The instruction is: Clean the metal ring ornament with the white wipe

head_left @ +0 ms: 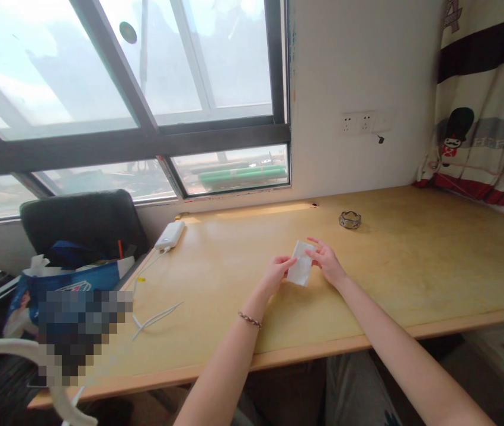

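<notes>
Pinched from both sides, the small white folded sheet of thin paper or plastic (299, 271) sits between the person's two hands, low over the pale wooden worktop (411, 266) and about midway along it. The left hand (273, 275), a thin beaded bracelet (250, 320) on its wrist, has its grip closed on the sheet's left edge, thumb meeting fingertips. The right hand (328, 261) has its grip closed on the upper right edge, with the spare fingers spread above. I cannot tell whether the sheet's lower edge touches the wood or hangs just clear of it.

From where I stand the hold looks light and sits only at the margins. If the hands pulled apart, so thin a sheet could tear. If either pinch loosened, it could slip sideways and drop flat.

Off to the left, near the front edge, lies a loose white cable (156, 316), well apart from the hands. Past that corner a black office chair (83, 222) carries a blue shopping bag (71, 278) stuffed with things I cannot make out. Further in, by the window side, rests a white oblong power bank (170, 235) with a thin lead trailing from it. Beyond the hands, apart from them, stands a small round glass dish (350, 219). At the back are the dark-framed window (216, 133), a pair of white wall sockets (357, 122) and a striped curtain with a guardsman figure (478, 136).
</notes>
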### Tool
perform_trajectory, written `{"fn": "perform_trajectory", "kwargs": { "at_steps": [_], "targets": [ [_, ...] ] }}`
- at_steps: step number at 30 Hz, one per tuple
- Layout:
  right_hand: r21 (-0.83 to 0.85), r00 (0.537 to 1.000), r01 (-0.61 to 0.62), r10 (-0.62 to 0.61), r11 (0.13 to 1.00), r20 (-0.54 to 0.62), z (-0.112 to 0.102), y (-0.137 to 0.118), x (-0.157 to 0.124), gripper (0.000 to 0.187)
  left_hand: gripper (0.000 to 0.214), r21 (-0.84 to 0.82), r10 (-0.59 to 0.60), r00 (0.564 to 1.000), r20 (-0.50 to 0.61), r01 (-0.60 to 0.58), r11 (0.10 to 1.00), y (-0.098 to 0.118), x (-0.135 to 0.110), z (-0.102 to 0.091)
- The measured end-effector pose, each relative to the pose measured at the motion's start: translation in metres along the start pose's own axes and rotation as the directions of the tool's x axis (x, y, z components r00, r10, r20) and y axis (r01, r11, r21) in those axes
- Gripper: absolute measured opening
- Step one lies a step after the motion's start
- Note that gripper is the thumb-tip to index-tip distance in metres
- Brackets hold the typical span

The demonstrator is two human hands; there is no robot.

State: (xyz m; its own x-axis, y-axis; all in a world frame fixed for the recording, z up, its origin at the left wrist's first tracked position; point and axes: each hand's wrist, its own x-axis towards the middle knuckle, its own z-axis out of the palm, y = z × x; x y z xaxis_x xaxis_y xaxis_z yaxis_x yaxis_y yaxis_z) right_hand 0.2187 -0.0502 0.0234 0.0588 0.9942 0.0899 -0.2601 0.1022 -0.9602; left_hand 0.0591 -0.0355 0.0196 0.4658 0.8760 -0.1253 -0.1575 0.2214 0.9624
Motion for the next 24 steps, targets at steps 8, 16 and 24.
{"fn": "perform_trajectory", "kwargs": {
  "at_steps": [8,16,24],
  "targets": [
    [-0.052,0.998,0.003,-0.006,0.999,-0.059,-0.0027,0.0112,0.0069,0.043,0.034,0.060,0.054,0.992,-0.118,-0.047,0.997,-0.0002,0.0041,-0.0002],
    [-0.054,0.997,0.040,-0.044,0.998,-0.062,-0.0032,0.0100,0.0053,0.034,0.032,0.118,0.019,0.998,-0.064,-0.012,0.993,-0.0039,0.0074,-0.0028],
    [-0.149,1.000,0.011,-0.011,0.989,0.002,-0.0024,0.0078,0.0034,0.051,0.029,0.200,0.093,0.995,0.020,-0.095,0.975,-0.0071,0.0081,-0.0026]
  ]
}}
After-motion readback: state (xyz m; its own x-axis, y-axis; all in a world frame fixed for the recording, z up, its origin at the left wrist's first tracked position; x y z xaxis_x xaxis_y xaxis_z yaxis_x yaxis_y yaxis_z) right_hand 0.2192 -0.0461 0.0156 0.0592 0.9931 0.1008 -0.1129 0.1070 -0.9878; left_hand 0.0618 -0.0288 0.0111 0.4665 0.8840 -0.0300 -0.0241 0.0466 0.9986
